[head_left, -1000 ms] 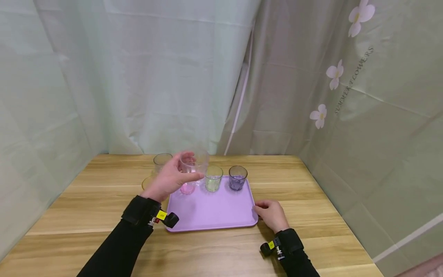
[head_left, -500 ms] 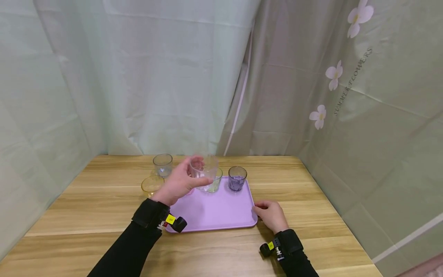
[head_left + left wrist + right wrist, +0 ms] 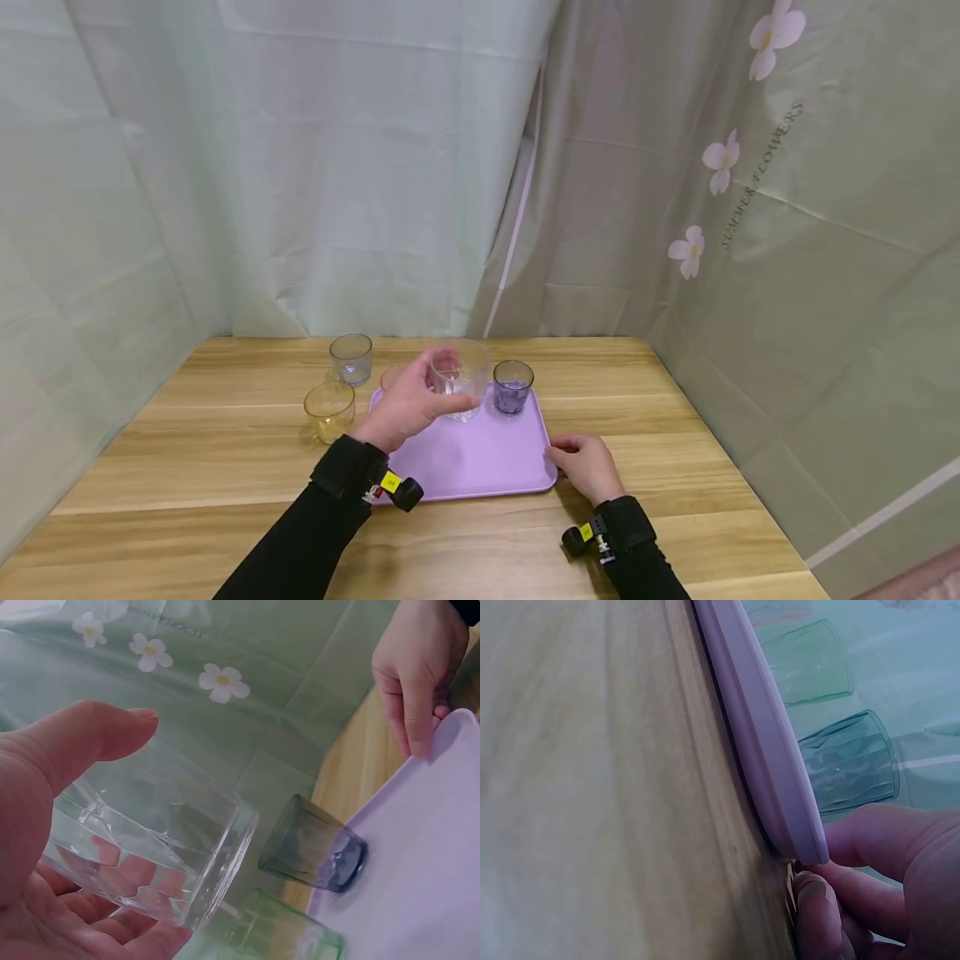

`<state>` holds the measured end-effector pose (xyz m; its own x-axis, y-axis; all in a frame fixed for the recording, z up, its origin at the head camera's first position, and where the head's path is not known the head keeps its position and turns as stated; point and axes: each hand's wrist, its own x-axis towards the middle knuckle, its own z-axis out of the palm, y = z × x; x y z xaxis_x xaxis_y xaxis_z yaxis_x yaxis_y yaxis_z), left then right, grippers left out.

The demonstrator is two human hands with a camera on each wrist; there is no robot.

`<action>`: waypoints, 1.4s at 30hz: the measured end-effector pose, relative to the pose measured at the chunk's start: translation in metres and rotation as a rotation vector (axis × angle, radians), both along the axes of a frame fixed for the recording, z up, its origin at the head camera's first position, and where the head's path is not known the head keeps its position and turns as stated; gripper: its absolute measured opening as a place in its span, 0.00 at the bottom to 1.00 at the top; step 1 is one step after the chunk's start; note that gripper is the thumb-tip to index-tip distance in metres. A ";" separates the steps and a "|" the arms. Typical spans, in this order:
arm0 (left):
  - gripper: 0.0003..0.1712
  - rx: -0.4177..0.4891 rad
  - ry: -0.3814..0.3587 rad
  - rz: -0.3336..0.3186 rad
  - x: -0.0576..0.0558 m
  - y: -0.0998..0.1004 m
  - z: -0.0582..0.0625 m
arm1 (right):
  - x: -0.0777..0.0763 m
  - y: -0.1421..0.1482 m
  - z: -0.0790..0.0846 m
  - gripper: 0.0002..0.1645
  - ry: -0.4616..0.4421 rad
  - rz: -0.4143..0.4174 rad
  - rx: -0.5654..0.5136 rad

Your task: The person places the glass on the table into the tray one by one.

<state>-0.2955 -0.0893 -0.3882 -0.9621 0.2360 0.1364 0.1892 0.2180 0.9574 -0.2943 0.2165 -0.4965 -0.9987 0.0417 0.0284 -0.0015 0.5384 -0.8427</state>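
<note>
My left hand (image 3: 408, 400) holds a clear glass (image 3: 465, 382) by its side, raised above the far part of a purple tray (image 3: 480, 467). In the left wrist view the thumb lies along one side and curled fingers show through the opposite wall. My right hand (image 3: 588, 468) pinches the tray's right edge, near the front corner. On the tray stand a dark purple glass (image 3: 512, 392) and a green glass (image 3: 283, 934), which the held glass covers in the head view. A pink glass (image 3: 387, 377) is mostly hidden behind my left hand.
Left of the tray, a yellow glass (image 3: 330, 412) and a grey-blue glass (image 3: 352, 360) stand on the wooden table (image 3: 187, 467). A pale curtain (image 3: 360, 183) hangs along the table's back edge, and a flowered one (image 3: 817, 317) along the right.
My left hand has carried the clear glass to the right, from over the pink glass to over the green one. My right hand stays at the tray's edge.
</note>
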 end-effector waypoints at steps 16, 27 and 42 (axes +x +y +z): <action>0.49 0.052 -0.069 0.020 -0.003 0.022 -0.025 | -0.001 -0.001 0.002 0.14 -0.010 0.004 -0.002; 0.49 0.095 -0.076 0.038 -0.005 0.040 -0.049 | -0.002 -0.002 0.003 0.14 -0.019 0.009 -0.007; 0.51 0.068 -0.022 0.009 -0.006 0.066 -0.071 | 0.001 -0.002 0.004 0.13 -0.009 -0.006 0.008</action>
<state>-0.3013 -0.0238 -0.4588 -0.9671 0.2181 0.1307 0.1664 0.1542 0.9739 -0.2937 0.2143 -0.4921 -0.9987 0.0472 0.0195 0.0095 0.5453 -0.8382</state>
